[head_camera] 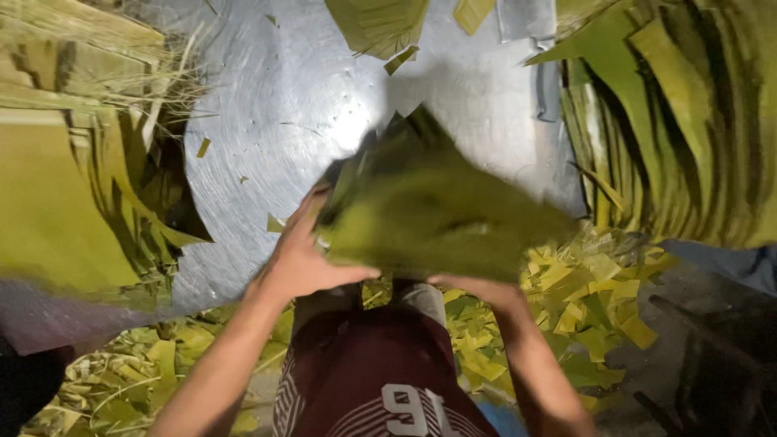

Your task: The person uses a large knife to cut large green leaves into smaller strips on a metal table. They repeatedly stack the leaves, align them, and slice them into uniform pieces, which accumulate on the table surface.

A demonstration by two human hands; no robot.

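The left hand (303,259) and right hand (477,287) are both gripping a blurred stack of green-yellow cut leaves (429,214) above the shiny round metal counter (275,105).

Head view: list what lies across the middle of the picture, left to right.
Stacked leaf strips on the left → bare metal table → left hand → bundle of green leaves, held by both hands → cut leaf scraps → hanging leaf strips on the right.

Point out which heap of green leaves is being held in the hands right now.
The blurred leaf bundle at centre, above the metal table, gripped by the left hand and right hand. The left stack and right stack lie untouched.
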